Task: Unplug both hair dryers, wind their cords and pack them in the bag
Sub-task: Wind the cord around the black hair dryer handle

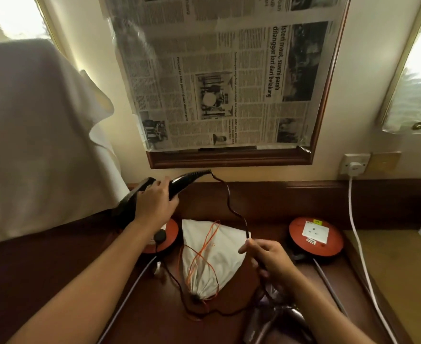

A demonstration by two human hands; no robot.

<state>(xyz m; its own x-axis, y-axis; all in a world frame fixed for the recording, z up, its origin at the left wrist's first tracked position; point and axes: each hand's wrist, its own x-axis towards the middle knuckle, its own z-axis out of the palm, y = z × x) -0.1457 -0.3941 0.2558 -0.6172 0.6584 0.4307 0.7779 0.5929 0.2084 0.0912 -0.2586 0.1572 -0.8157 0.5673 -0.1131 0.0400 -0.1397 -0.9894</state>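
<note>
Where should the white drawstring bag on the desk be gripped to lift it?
Grip the white bag at its gathered neck, coming from the near side, just above the desk. The cloth bunches narrow there, and it points toward the person; the wide far end lies flat. Judged by shape only.

A sheet of grey printed newspaper, turned sideways, is covering the dark wooden-framed mirror on the wall. Its bold headline is reading "Isteri maut, suami parah dilanggar lori dari belakang". The smaller headlines and columns to the left of that headline are too blurred to read. Below and right of the newspaper, the labels on the round red cable reel are showing nothing legible.
</note>
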